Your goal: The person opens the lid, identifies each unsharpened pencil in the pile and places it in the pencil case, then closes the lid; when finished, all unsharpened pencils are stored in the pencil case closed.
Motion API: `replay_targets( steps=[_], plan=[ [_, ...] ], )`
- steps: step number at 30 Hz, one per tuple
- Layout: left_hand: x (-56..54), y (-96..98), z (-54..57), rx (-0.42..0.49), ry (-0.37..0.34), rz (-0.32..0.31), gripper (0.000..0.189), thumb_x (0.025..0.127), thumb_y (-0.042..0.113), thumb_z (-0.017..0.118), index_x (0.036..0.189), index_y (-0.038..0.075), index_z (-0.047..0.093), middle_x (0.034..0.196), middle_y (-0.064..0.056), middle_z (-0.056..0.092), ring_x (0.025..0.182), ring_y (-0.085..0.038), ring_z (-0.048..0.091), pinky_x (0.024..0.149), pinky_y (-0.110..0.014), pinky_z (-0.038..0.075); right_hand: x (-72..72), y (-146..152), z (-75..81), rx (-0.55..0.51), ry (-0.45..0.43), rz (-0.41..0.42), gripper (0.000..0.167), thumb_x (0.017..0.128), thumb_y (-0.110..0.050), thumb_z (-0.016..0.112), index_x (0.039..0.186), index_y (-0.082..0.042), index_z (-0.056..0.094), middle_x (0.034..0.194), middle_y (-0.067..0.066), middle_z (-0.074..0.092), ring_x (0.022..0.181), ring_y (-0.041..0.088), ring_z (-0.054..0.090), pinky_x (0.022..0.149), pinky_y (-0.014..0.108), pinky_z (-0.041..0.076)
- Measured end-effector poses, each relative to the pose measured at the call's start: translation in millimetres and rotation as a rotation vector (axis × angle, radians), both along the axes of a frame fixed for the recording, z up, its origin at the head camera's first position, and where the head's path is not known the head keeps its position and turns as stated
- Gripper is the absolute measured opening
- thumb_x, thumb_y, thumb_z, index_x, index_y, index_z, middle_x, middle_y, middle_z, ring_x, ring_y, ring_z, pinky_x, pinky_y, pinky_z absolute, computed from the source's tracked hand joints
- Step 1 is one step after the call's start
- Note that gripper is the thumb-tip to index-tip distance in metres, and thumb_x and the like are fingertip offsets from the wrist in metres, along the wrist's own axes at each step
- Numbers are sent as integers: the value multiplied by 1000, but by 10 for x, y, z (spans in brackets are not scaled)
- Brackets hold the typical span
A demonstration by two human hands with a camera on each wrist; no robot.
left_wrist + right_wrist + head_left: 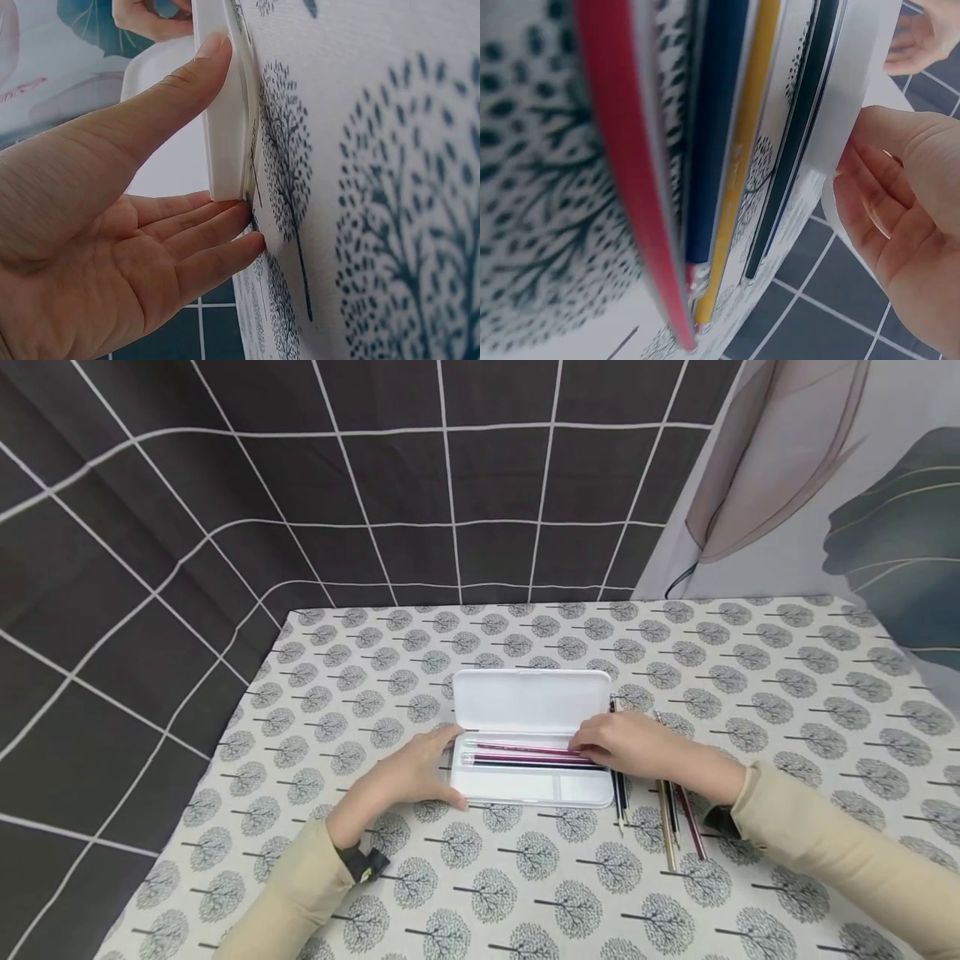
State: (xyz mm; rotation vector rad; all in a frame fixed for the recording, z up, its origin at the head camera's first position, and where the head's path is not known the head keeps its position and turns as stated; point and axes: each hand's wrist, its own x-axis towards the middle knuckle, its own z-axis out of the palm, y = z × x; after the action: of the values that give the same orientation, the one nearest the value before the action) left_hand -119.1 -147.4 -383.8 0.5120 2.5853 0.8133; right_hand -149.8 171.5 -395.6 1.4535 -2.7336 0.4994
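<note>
A white plastic pencil case [504,788] lies on the table with its lid [532,700] raised at the back. Several red and dark pencils [517,758] are side by side in it. My left hand [408,768] touches the case's left end, fingers extended. In the left wrist view, the thumb [180,82] rests along the case's side wall [225,142]. Over the right end of the tray, my right hand [626,743] has its fingers curled on a red pencil; its far end is hidden by them. The case wall hides that right hand's [907,202] fingertips in the right wrist view.
Right of the case lie loose pencils: dark ones [620,793], a gold one [667,831] and a dark red one [690,827], some partly under the right hand. A tree-print cloth [495,877] covers the table. A dark gridded curtain [495,477] hangs behind.
</note>
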Motion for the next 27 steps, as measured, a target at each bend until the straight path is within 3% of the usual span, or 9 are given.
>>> replay_targets(
  steps=[5,10,16,27],
  plan=[
    [-6,4,1,5,-2,3,102,50,28,90,137,9,40,137,-9,48,124,-26,47,107,-43,35,20,105,30,-17,-30,0,20,78,-4,70,97,-10,70,93,1,71,85,15,66,78,29,56],
    [-2,11,2,-10,-13,7,104,51,30,90,139,9,38,139,-10,46,126,-27,45,108,-45,34,66,274,88,-114,35,-17,18,76,-3,71,93,-9,70,92,0,70,84,13,66,75,28,57],
    [5,8,10,-30,-12,18,105,51,30,90,140,9,37,140,-10,46,127,-28,44,107,-45,35,158,512,106,-151,60,-173,13,77,-4,71,89,-8,71,86,0,71,71,6,64,63,21,55],
    [0,21,16,-33,-14,12,105,52,30,89,139,7,37,141,-12,45,128,-30,43,108,-47,34,323,791,23,-149,-239,-407,7,80,-13,70,86,-9,70,66,-13,60,56,-4,48,51,15,46]
  ],
)
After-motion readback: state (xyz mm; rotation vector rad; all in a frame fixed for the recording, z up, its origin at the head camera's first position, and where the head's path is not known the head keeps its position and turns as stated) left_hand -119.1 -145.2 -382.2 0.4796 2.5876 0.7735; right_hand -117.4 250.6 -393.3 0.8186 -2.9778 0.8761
